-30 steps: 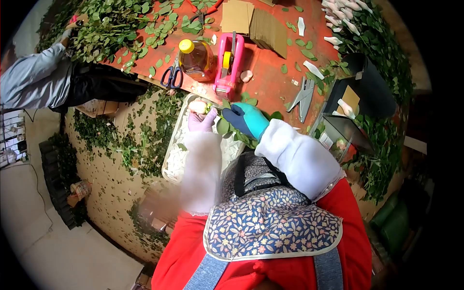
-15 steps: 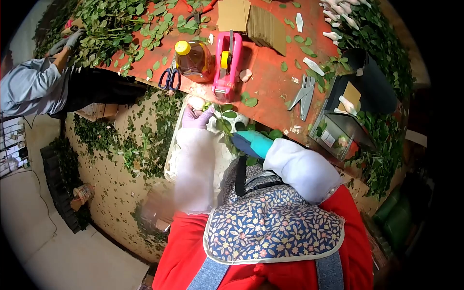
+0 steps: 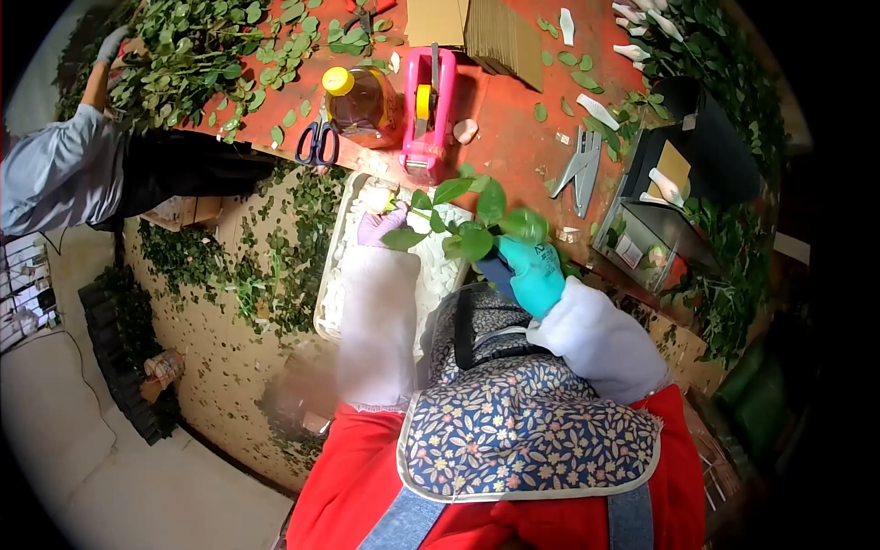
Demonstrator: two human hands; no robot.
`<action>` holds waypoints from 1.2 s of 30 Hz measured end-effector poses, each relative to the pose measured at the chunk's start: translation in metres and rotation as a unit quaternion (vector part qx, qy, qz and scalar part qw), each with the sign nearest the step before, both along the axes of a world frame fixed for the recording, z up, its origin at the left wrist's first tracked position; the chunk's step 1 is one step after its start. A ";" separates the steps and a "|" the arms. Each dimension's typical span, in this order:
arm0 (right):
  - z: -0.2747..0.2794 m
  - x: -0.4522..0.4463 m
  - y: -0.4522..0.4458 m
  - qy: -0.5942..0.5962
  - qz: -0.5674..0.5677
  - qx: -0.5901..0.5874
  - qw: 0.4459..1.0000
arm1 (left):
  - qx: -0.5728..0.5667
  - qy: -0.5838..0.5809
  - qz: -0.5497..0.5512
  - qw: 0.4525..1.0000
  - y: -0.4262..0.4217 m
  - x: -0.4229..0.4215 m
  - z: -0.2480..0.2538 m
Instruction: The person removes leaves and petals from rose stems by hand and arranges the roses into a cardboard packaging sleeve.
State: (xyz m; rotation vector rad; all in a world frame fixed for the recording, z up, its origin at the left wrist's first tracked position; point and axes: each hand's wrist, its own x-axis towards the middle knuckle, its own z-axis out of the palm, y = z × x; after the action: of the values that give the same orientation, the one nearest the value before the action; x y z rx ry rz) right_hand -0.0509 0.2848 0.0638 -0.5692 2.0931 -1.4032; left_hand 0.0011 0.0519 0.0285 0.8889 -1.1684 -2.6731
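My left hand (image 3: 382,225), in a pale purple glove, pinches a cream-pink rose (image 3: 375,199) just below its bloom. The rose's leafy stem runs right, to my right hand (image 3: 530,278), which wears a teal glove with a dark blue palm. Its fingers curl around the stem, partly hidden by the leaves (image 3: 475,240). Under my left hand lies a pale tray (image 3: 327,291) heaped with small white pieces (image 3: 438,280).
On the red table (image 3: 509,137) are scissors (image 3: 317,143), a yellow-capped bottle (image 3: 363,108), a pink tape dispenser (image 3: 428,110), a stapler (image 3: 579,171), cardboard sheets (image 3: 500,41) and a dark box (image 3: 689,156). A co-worker (image 3: 64,165) handles leafy stems (image 3: 188,69) at left.
The rose's leafy stem has come up into view above the tray. My right hand has shifted right and turned, its fingers curling. The co-worker's gloved hand has moved up and left.
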 end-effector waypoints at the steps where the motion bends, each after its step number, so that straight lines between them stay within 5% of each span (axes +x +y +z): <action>1: 0.003 0.001 -0.001 -0.047 -0.033 -0.058 0.997 | -0.001 0.003 0.002 1.000 0.003 -0.003 0.003; 5: -0.012 -0.002 0.009 0.060 0.103 -0.026 0.993 | 0.024 0.010 0.040 0.999 0.003 -0.006 -0.011; 7: -0.003 -0.005 0.006 -0.327 0.041 -0.122 0.936 | 0.020 -0.008 -0.031 0.999 -0.004 -0.009 -0.015; 9: 0.009 -0.015 0.000 -0.373 0.020 -0.114 0.920 | 0.022 -0.017 -0.048 0.998 -0.003 -0.011 -0.014; 11: 0.007 -0.024 -0.003 -0.190 0.038 0.044 0.980 | 0.022 -0.025 -0.042 0.999 0.001 -0.015 -0.012; 13: 0.001 -0.022 -0.004 -0.140 0.035 0.007 0.990 | 0.023 -0.028 -0.020 0.999 0.005 -0.014 -0.012; 15: 0.001 -0.021 -0.006 0.070 0.071 0.078 0.992 | 0.035 -0.037 0.007 0.999 0.008 -0.012 -0.013; 17: 0.006 -0.018 -0.010 -0.014 0.049 0.043 0.998 | 0.050 -0.050 0.035 0.997 0.006 -0.009 -0.014; 20: 0.020 -0.013 -0.015 0.170 0.091 0.113 0.975 | 0.079 -0.071 0.076 0.991 0.007 -0.003 -0.021; 24: 0.006 -0.013 -0.012 0.135 0.083 0.071 0.985 | 0.127 -0.099 0.118 0.980 0.013 -0.010 -0.036; 27: 0.016 -0.013 -0.014 0.244 0.100 0.094 0.960 | 0.070 -0.088 0.129 0.985 0.018 -0.026 -0.046; 29: 0.015 -0.011 -0.013 0.098 0.054 0.075 0.991 | -0.106 -0.063 0.101 0.987 0.017 -0.020 -0.050; 30: 0.015 -0.011 -0.012 0.096 0.060 0.078 0.990 | -0.281 -0.037 0.066 0.957 0.018 -0.017 -0.045; 33: 0.015 -0.020 -0.010 -0.166 0.027 0.000 0.986 | -0.212 -0.097 0.046 0.971 0.018 -0.001 -0.021; 36: 0.012 -0.026 -0.007 -0.220 0.042 -0.016 0.975 | -0.130 -0.059 0.088 0.986 0.026 0.008 -0.031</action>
State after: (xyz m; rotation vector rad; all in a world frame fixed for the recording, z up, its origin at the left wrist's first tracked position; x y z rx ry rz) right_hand -0.0765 0.2783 0.0760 -0.3184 1.6774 -1.3707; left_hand 0.0086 0.0777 -0.0021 1.0593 -1.3544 -2.2922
